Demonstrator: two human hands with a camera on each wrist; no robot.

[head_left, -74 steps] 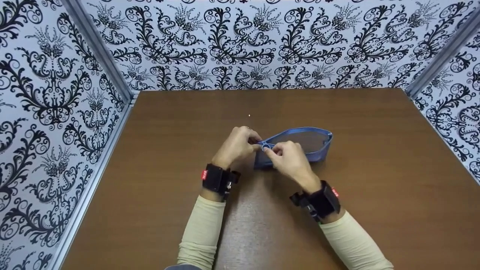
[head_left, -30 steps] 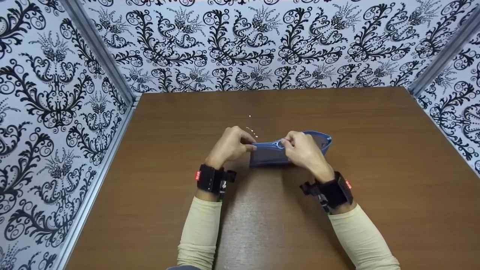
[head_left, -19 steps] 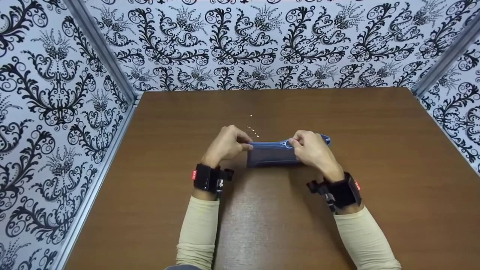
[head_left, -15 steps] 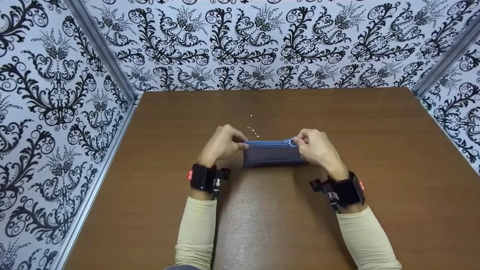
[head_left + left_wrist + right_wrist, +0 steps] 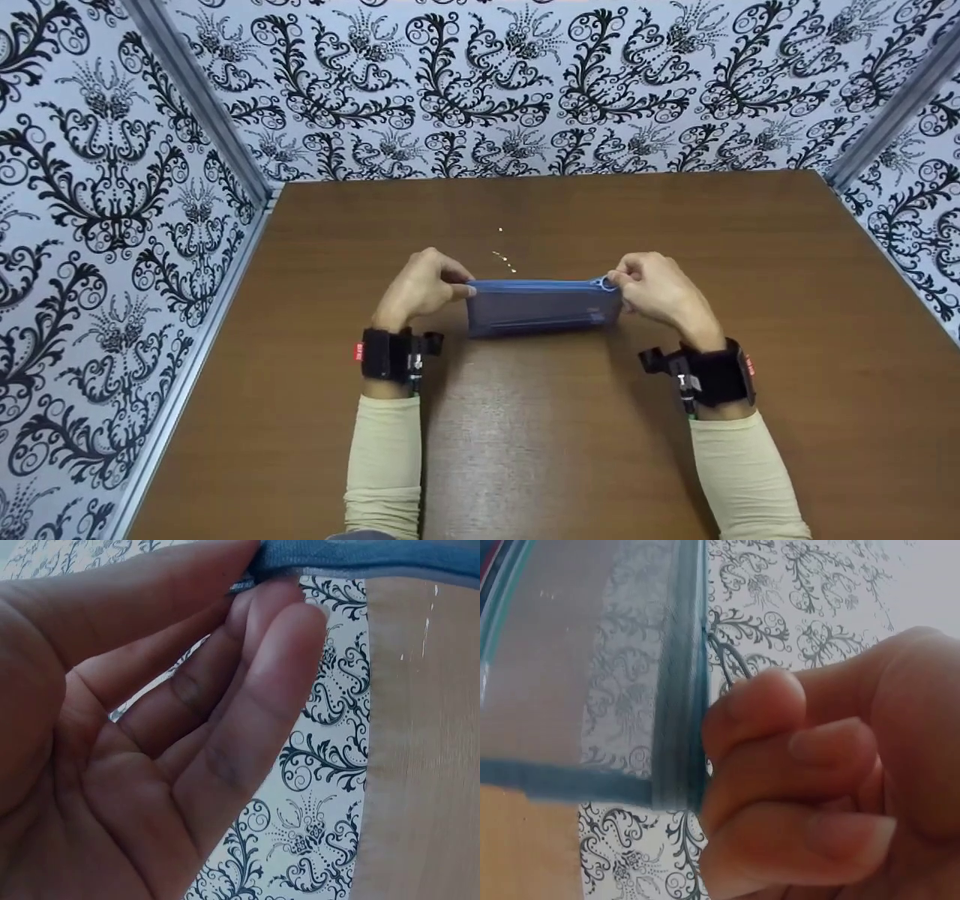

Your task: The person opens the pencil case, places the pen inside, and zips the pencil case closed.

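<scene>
A see-through zip pouch (image 5: 540,309) with blue edging stretches straight between my hands, its blue zipper (image 5: 525,285) uppermost and closed along the visible length. With thumb and fingertips my left hand (image 5: 421,291) pinches the pouch's upper left corner; in the left wrist view the blue zipper edge (image 5: 367,556) runs off to the right from those fingers. My right hand (image 5: 666,291) grips the ring pull (image 5: 607,283) at the zipper's right end. From the right wrist, the ring pull (image 5: 733,658) shows partly, the rest hidden behind curled fingers (image 5: 780,765).
Both hands work above a brown wooden table (image 5: 337,240). Small bright specks (image 5: 505,259) show on it behind the pouch. Walls with a black-and-white scroll pattern (image 5: 480,90) stand at the back and sides, with metal profiles (image 5: 202,97) in the corners.
The right hand has pulled the ring rightward along the zipper, and the pouch's gaping mouth has closed. The left hand has moved left, still pinching the corner; the pouch now lies straight between them.
</scene>
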